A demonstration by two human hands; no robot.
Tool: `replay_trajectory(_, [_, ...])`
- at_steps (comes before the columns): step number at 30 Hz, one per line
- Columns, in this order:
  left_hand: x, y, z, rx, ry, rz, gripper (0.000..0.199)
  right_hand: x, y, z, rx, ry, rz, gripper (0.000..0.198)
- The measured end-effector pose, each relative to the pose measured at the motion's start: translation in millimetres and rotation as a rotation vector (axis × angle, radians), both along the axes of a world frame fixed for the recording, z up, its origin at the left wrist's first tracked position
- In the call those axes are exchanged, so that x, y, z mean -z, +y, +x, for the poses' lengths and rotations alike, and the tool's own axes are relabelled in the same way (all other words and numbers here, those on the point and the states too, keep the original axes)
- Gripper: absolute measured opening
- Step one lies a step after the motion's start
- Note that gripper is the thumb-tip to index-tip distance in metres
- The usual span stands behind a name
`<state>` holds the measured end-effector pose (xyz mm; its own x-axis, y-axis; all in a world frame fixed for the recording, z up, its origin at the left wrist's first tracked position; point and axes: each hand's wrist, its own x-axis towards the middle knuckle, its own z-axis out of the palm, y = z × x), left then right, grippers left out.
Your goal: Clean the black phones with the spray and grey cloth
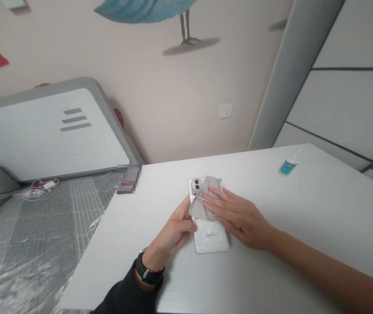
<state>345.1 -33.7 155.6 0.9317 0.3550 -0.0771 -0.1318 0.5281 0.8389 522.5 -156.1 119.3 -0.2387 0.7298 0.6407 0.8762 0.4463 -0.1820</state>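
Observation:
A white smartphone (210, 242) lies back side up on the white table, its camera lenses at the far end. My left hand (177, 226) grips the phone's left edge, thumb and fingers closed against it; a black watch is on that wrist. Over the upper half of the phone's back lies a crumpled light grey cloth (202, 208). My right hand (238, 213) presses this cloth against the phone, its fingers laid across the fabric. Part of the camera area and the phone's right side are hidden beneath the cloth and hand.
A small spray bottle (288, 165) with a blue label stands at the table's far right. A pixelated flat item (128, 179) lies at the far left corner of the table (107, 253). Left of the table is a plastic-covered mattress (35, 244) with a cable on it.

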Motion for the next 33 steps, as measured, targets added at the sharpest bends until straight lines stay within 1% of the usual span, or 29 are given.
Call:
replay_trajectory(3, [-3.4,5,-2,-0.051,-0.027,-0.026,0.079,-2,-5,-13,-0.212,-0.166,-0.006,0.040])
replay_trajectory(5, [-6.9,6,-3,-0.056,-0.036,-0.040,0.075,-1,-7,-18,-0.282,-0.245,0.010,0.035])
replay_trajectory(7, [-9.6,6,-3,-0.064,-0.014,-0.049,0.066,-1,-6,-19,-0.280,-0.287,0.044,0.031])
replay_trajectory(9, [-10.1,5,-2,-0.101,0.024,-0.055,0.053,-1,-4,-16,-0.255,-0.309,0.076,0.029])
replay_trajectory(11, [-8.4,5,-2,-0.157,0.056,-0.055,0.043,-1,-2,-13,-0.251,-0.338,0.091,0.031])
replay_trajectory(13, [-5.5,5,-1,-0.186,0.065,-0.060,0.039,-1,-1,-11,-0.256,-0.369,0.090,0.035])
replay_trajectory(15, [-3.1,5,-1,-0.157,0.065,-0.077,0.045,0,0,-8,-0.244,-0.382,0.081,0.039])
replay_trajectory(17, [-1.7,3,-1,-0.101,0.066,-0.101,0.052,1,2,-1,-0.194,-0.362,0.062,0.043])
replay_trajectory(22, [-1.3,-6,1,0.007,0.069,-0.146,0.067,-1,7,25,0.064,-0.216,0.014,0.059])
replay_trajectory(24, [-1.4,-8,2,0.072,0.086,-0.166,0.072,0,9,33,0.130,-0.140,-0.012,0.061])
replay_trajectory(26, [-1.4,-8,3,0.097,0.116,-0.187,0.074,1,10,35,0.143,-0.080,-0.033,0.061])
replay_trajectory(28, [-1.4,-8,3,0.087,0.138,-0.193,0.076,2,10,34,0.138,-0.045,-0.042,0.061])
replay_trajectory(33, [0.6,-7,3,0.083,0.131,-0.189,0.078,2,9,28,0.143,-0.039,-0.022,0.060])
